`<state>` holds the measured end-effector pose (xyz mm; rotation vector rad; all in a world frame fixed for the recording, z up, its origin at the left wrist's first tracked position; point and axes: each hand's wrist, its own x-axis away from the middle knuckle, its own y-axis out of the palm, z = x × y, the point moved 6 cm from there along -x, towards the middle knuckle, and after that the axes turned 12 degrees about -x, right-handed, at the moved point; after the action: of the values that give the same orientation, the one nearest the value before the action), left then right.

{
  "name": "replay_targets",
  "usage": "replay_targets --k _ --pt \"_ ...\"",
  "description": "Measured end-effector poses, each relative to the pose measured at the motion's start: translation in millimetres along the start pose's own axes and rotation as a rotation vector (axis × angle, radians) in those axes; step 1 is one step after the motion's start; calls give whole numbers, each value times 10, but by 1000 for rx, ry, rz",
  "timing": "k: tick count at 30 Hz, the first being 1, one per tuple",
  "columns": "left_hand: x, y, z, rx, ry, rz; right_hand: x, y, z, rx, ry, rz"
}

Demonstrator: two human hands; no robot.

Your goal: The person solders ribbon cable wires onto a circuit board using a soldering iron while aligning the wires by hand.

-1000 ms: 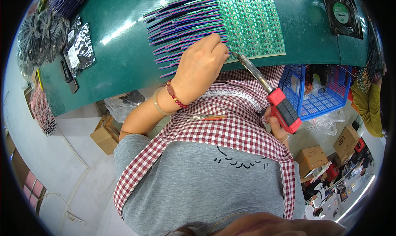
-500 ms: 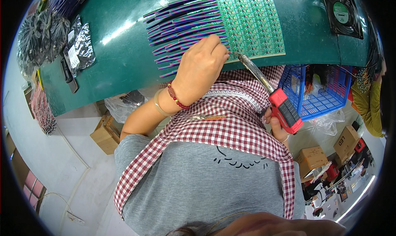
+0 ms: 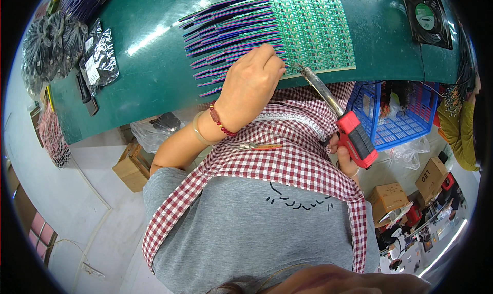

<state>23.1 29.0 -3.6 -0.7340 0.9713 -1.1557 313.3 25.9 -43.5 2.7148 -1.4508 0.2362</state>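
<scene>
A panel of green circuit boards lies on the table, with rows of thin dark blue and pink ribbon wires running left from its edge. My left hand rests over the near wires, thumb and fingers pinched at the panel's near left corner; what they hold is hidden. In my right hand, low at the right, is the red and black handle of a soldering iron. Its tip points up and left, just right of my left fingertips, over the near edge of the boards.
A black fan stands at the far right of the green table. Bagged parts and a black-handled knife lie at the left. Below the table's right edge stands a blue crate; another person's sleeve shows beyond it.
The soldering iron's tip has shifted slightly right, a little away from my left fingertips. My left hand stays in the same pinch.
</scene>
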Motion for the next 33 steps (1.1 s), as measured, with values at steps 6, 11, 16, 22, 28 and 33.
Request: replay_targets --k 6,11,16,22,28,33 --pt "7 6 4 -9 -1 5 -23 14 -30 19 -13 -27" --pt "-3 1 9 -4 8 14 -16 31 -14 11 23 5" --pt "2 -15 21 -15 3 6 95 -83 75 6 -35 22" --pt "10 -1 23 -19 9 8 -6 -2 -44 -183 37 147" --pt "-22 -44 51 -209 61 -11 -120 4 -97 -269 -22 152" --pt "-70 -234 8 -209 28 16 -294 9 -197 -343 -56 255"
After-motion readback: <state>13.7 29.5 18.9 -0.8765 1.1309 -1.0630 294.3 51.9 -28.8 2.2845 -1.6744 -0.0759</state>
